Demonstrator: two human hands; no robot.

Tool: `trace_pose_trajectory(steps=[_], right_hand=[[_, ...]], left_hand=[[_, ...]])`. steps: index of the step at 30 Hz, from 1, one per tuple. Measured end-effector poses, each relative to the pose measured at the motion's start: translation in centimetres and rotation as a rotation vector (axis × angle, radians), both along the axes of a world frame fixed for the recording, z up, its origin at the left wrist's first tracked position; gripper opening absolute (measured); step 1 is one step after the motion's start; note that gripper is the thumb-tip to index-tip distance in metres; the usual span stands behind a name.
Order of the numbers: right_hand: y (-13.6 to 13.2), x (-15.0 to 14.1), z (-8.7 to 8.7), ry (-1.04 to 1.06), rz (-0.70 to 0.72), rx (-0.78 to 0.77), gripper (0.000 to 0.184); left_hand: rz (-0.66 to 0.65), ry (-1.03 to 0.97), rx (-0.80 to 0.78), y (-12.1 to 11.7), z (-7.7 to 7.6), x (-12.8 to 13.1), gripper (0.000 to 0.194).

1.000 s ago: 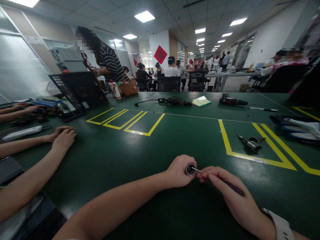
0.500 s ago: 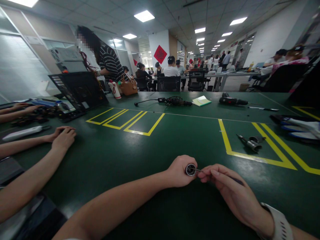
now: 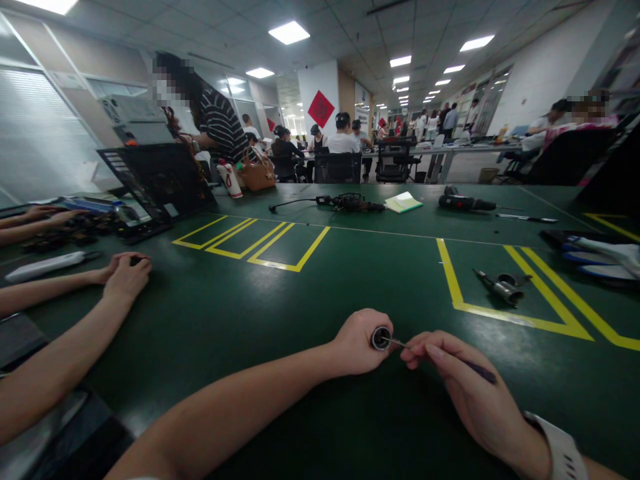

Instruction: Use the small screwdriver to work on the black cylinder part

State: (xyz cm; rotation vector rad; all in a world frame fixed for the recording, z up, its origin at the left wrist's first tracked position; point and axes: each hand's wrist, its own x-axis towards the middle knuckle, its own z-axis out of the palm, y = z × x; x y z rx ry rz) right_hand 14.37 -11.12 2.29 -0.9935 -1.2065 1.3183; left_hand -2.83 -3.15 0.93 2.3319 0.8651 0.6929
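My left hand (image 3: pixel 356 343) is closed in a fist round a small metal cylinder (image 3: pixel 381 338), whose round open end faces right. My right hand (image 3: pixel 453 380) pinches a thin dark-handled tool (image 3: pixel 460 363); its metal tip reaches into the cylinder's open end. Both hands rest low on the green table (image 3: pixel 280 313), close together near its front edge. A pale watch band sits on my right wrist.
Another person's two hands (image 3: pixel 125 273) lie at the left beside a white pen-like tool (image 3: pixel 47 265). Metal parts (image 3: pixel 503 287) sit inside yellow tape lines at the right. A black open case (image 3: pixel 160 183), cable, green notepad (image 3: pixel 403 202) and black driver (image 3: pixel 465 202) lie farther back. Seated people fill the background.
My right hand has drawn slightly back to the right, so more of the tool's thin shaft shows between my fingers and the cylinder. My left hand has stayed put.
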Motion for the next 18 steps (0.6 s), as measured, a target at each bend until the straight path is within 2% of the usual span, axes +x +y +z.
trace_pose_trajectory(steps=[8,13,18], right_hand=[[-0.05,0.15,-0.17,0.002,-0.03,0.021,0.022],[0.03,0.52,-0.01,0.057,-0.11,0.048,0.02],[0.87,0.94,-0.3,-0.064,-0.18,-0.041,0.023]], left_hand=[[0.008,0.033,0.06,0.01,-0.1,-0.11,0.013],[0.153,0.077,0.016,-0.16,-0.07,-0.14,0.009],[0.302,0.052,-0.053,-0.18,-0.03,-0.23,0.011]])
